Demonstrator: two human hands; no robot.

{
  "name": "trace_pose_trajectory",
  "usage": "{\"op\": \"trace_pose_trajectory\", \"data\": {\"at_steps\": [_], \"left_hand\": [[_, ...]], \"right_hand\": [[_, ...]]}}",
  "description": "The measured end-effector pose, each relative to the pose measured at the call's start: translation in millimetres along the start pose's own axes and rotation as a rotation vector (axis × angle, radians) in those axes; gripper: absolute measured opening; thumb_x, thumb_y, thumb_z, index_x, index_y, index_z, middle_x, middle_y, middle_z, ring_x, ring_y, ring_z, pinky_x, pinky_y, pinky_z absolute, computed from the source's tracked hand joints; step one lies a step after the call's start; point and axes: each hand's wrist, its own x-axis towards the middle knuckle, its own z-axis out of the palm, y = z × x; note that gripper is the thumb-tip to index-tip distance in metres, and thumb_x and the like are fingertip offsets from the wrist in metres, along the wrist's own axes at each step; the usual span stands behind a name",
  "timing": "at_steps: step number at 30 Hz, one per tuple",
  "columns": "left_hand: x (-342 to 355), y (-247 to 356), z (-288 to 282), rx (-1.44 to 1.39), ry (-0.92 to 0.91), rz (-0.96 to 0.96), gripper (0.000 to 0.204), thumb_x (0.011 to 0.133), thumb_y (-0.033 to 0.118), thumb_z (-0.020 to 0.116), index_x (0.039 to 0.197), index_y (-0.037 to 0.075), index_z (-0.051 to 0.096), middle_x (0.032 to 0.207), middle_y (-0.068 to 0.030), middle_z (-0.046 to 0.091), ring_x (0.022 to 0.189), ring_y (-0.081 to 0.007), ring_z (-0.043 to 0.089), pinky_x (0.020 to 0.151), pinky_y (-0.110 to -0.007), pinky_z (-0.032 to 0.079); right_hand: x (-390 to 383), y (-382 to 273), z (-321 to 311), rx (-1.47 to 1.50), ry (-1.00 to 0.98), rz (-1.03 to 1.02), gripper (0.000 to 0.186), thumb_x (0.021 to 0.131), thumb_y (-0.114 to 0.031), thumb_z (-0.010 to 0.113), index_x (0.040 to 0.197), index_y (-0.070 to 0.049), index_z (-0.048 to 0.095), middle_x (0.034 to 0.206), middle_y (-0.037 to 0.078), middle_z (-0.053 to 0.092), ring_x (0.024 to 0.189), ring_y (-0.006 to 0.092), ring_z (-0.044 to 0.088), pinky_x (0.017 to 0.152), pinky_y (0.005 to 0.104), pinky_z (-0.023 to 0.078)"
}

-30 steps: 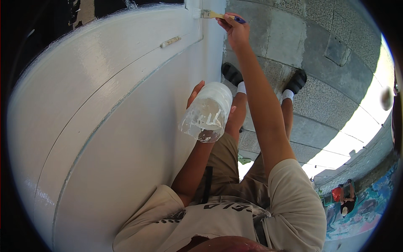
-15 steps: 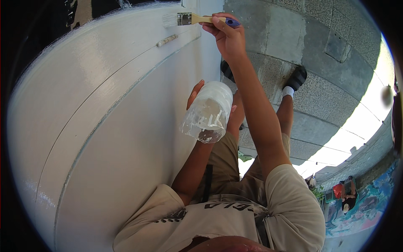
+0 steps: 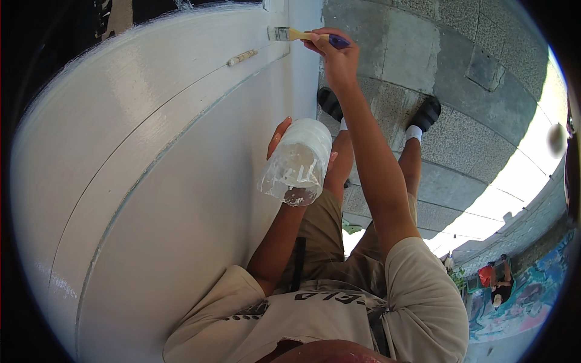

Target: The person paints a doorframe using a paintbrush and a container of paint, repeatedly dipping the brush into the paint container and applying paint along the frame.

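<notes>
A flat paintbrush [image 3: 298,34] with a pale wooden handle and purple end is pinched in my right hand [image 3: 336,54]. Its bristles point left and appear to touch the white-painted surface [image 3: 200,45] close to a corner. In front of my body, my left hand [image 3: 279,137] wraps round a clear plastic tub [image 3: 296,162], cut open at one end and coated inside with white paint. The tub is tilted, its ragged rim toward me. How much paint it holds, I cannot tell.
A small pale hinge [image 3: 242,58] sits along a seam in the painted surface. Grey paving [image 3: 411,54] spreads under my sandalled feet. At the far lower right, a person [image 3: 500,281] is beside a colourful mural [image 3: 538,296]. Dark material [image 3: 54,36] borders the paint at upper left.
The paintbrush in my right hand has moved right, toward the corner. My left hand and the tub have shifted only slightly left.
</notes>
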Motion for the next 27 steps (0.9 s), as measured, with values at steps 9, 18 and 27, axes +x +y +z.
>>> {"op": "trace_pose_trajectory", "data": {"at_steps": [9,18,27], "left_hand": [[2,-21,-5,0.218,-0.089,0.204,0.103,0.073,0.041,0.090,0.149,0.011,0.028,0.148,-0.0184,0.044,0.130,-0.0356,0.051,0.102,-0.050,0.055],[1,-17,-20,-0.060,-0.050,-0.060,0.086,0.081,0.043,0.079,0.149,0.015,0.033,0.145,-0.0162,0.044,0.127,-0.0359,0.052,0.098,-0.054,0.056],[-3,-12,-18,-0.390,-0.033,-0.306,0.071,0.090,0.045,0.068,0.148,0.018,0.039,0.143,-0.0139,0.044,0.125,-0.0362,0.053,0.094,-0.059,0.058]], "right_hand": [[18,64,-67,0.296,0.095,0.233,0.014,0.095,0.001,0.068,0.108,0.007,0.066,0.103,0.021,0.071,0.093,0.0315,0.075,0.085,0.0364,0.065],[-11,-8,-1,0.220,-0.057,0.078,0.013,0.094,0.002,0.069,0.106,0.008,0.067,0.104,0.021,0.071,0.093,0.0307,0.075,0.088,0.0383,0.064],[12,67,-69,0.181,0.125,0.249,0.013,0.094,0.003,0.068,0.106,0.008,0.066,0.103,0.022,0.070,0.094,0.0324,0.075,0.087,0.0372,0.065]]}}
